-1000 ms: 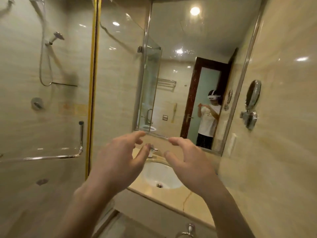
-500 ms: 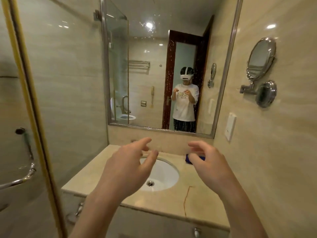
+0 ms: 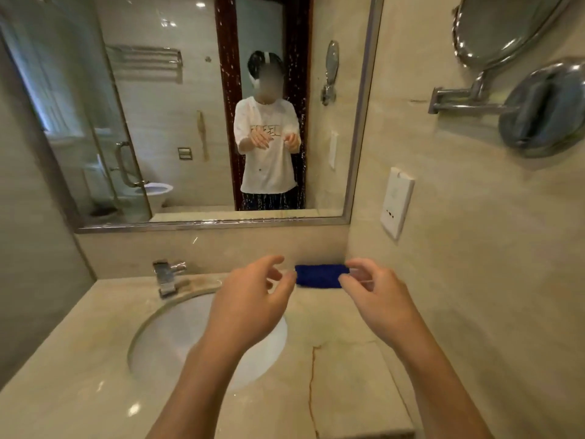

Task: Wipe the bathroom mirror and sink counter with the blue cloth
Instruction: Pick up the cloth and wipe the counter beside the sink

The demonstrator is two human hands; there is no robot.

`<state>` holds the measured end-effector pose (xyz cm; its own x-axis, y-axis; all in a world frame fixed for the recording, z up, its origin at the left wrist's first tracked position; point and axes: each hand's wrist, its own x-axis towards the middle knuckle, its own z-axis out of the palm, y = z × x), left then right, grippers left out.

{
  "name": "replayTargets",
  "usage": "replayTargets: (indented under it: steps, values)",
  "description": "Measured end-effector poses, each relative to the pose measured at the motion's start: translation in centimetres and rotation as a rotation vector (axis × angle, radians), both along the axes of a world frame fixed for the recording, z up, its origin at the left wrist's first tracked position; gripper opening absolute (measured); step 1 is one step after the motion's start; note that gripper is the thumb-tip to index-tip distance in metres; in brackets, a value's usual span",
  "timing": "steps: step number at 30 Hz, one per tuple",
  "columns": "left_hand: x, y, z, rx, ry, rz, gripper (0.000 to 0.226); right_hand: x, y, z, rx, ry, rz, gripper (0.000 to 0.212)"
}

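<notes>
At the back of the sink counter (image 3: 95, 375), close to the right-hand wall, the blue cloth (image 3: 319, 275) lies folded into a flat strip, its long axis running left to right along the low backsplash; its right end is hidden behind the fingers of the right hand. The counter is pale veined stone with a thin brown crack near its front edge, and an oval white basin (image 3: 171, 340) is sunk into it below a chrome tap (image 3: 167, 277). Above hangs the metal-framed mirror (image 3: 158, 122), speckled with droplets, and a round chrome shaving mirror (image 3: 506, 26) and a white socket plate (image 3: 395, 201) sit on the right wall. Both forearms reach forward over the counter. The left hand (image 3: 250, 305) hovers above the basin's far rim, fingers loosely curved and spread, holding nothing. The right hand (image 3: 376, 299) is raised just in front of the cloth, fingers bent, thumb apart, grasping nothing.
</notes>
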<state>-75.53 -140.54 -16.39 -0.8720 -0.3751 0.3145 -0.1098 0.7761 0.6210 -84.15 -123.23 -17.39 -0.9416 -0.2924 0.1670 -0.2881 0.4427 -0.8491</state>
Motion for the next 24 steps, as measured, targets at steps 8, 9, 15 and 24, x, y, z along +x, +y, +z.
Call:
replayTargets:
  steps: [8,9,15,24]
  values:
    - [-11.9,-5.0,-7.6,0.173,-0.152,0.042,0.042,-8.0,-4.4,-7.0,-0.048,-0.207,-0.169,0.026]
    - [-13.8,-5.6,-8.5,0.198,-0.167,0.032,0.042,-9.5,-5.1,-7.9,-0.052,-0.256,-0.189,0.023]
    - [-24.9,-9.3,-16.3,0.347,-0.363,0.013,0.049,-20.2,-9.4,-14.9,-0.069,-0.510,-0.357,0.008]
    - [-37.8,-11.1,-27.0,0.789,-0.469,0.035,0.045,-32.6,-12.9,-25.0,-0.373,-0.785,-0.598,0.033]
